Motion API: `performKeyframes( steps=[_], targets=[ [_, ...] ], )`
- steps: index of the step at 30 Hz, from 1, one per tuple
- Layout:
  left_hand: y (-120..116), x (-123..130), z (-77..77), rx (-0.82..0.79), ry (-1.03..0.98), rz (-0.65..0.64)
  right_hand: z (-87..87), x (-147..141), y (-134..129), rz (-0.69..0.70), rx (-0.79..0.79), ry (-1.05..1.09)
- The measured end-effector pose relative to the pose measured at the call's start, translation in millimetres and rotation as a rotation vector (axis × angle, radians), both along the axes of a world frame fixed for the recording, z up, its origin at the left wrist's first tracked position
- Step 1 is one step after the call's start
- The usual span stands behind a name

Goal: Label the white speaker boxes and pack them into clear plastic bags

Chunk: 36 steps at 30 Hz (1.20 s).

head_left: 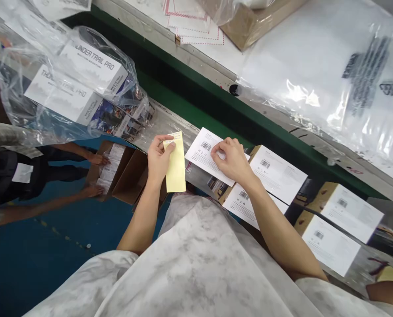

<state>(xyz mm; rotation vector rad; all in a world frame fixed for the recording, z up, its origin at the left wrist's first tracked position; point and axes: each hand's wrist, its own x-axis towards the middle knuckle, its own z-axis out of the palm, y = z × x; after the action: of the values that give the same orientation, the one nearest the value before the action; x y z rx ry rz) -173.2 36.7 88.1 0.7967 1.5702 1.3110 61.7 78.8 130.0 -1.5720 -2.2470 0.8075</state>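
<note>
A yellow sheet of labels point(175, 169) is pinched between the thumb and fingers of my left hand point(159, 158), held upright beside the nearest box. My right hand point(231, 158) is over the white top of that box point(203, 154), thumb and index finger pressed together near its printed barcode; anything between the fingertips is too small to make out. Just right of it are two more white-topped boxes point(277, 171) point(240, 204), partly behind my right forearm.
Further right stand more white-topped boxes point(358, 211). Plastic-wrapped boxes point(64, 97) lie at the upper left. A shelf edge point(265, 110) with clear bags point(321, 66) runs above. At left, another person's hands point(95, 190) reach into a carton point(125, 171).
</note>
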Motion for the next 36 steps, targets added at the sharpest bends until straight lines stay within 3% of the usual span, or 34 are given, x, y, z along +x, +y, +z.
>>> performKeyframes(
  steps=[5, 11, 19, 26, 31, 34, 36],
  targets=[
    [-3.0, 14.6, -10.2, -0.022, -0.078, -0.051, -1.5, -4.7, -9.1, -0.017, 0.031, -0.029],
    [-5.9, 14.5, -20.5, -0.008, -0.061, -0.058, -0.5, -10.2, -10.1, -0.044, 0.024, -0.106],
    [-3.7, 13.4, -16.7, -0.01, -0.119, -0.05, 12.1, -10.0, -7.7, -0.006, -0.069, -0.17],
    [-2.9, 14.0, -17.2, -0.022, -0.1, -0.062, 9.5, -22.9, -13.1, -0.003, 0.019, -0.287],
    [-12.7, 14.5, -0.7, 0.053, 0.058, -0.098, 10.2, -18.3, -4.2, -0.078, -0.029, -0.182],
    [-23.1, 16.6, 20.7, 0.116, 0.137, -0.21, 22.9, -3.9, -5.6, -0.151, -0.09, 0.106],
    [-28.2, 21.9, 35.0, 0.116, 0.174, -0.326, 35.4, 4.5, -16.5, -0.214, -0.024, 0.295]
  ],
)
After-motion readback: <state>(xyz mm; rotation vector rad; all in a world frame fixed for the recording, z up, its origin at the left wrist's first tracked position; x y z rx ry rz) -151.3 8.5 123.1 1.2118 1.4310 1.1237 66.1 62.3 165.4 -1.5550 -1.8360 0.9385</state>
